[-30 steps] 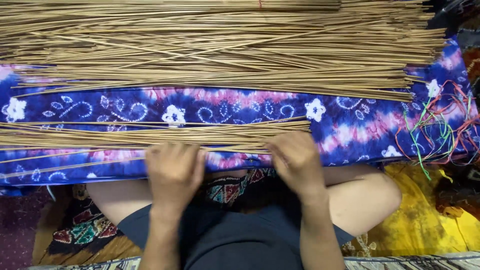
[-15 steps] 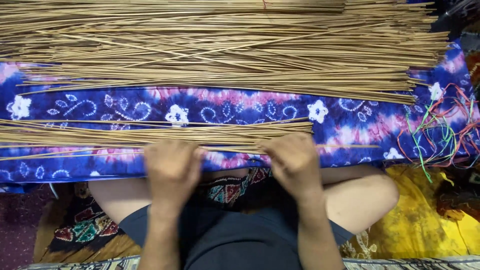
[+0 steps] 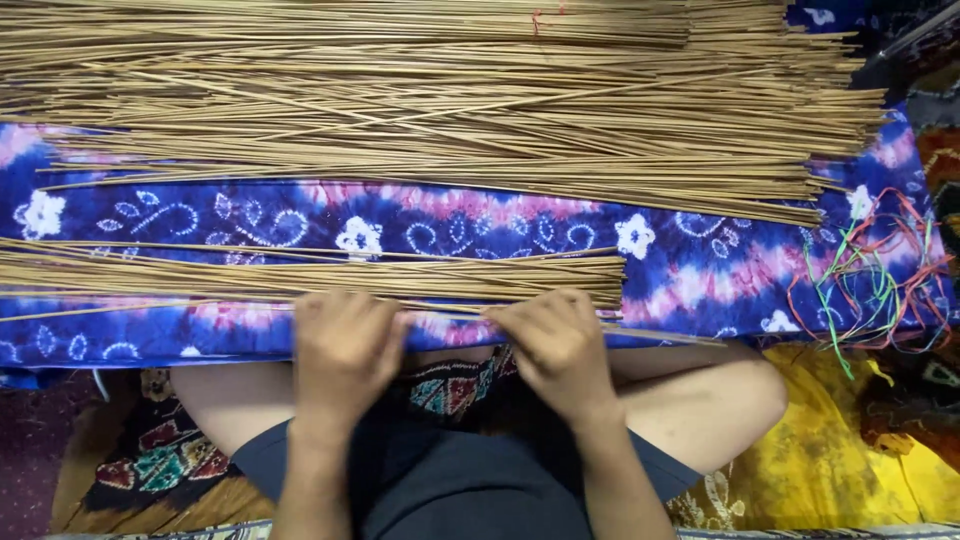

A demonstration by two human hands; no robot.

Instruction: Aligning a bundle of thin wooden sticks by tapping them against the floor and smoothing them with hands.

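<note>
Across the top of our view lies the big heap of thin tan sticks (image 3: pixel 440 100), spread wide and running left to right, a few lying crosswise over the rest. Under it stretches the blue and pink tie-dyed cloth (image 3: pixel 480 225) with white flowers, draped over our crossed legs. On the cloth, nearer to us and apart from the heap, sits the smaller row of sticks (image 3: pixel 300 275), its right ends lined up just beyond our right hand. To the far right a tangle of red and green threads (image 3: pixel 870 265) rests on the cloth's edge, beside a yellow fabric (image 3: pixel 840 440) below it. A patterned mat (image 3: pixel 160 460) shows under our left knee. Our left hand (image 3: pixel 345 350) is curled at the near edge of the smaller row, fingers folded onto the sticks, though what it pinches we cannot tell. Our right hand (image 3: pixel 555 345) is likewise closed, its fingertips pressing on a loose stick (image 3: pixel 660 336) that juts out rightward past the row.
</note>
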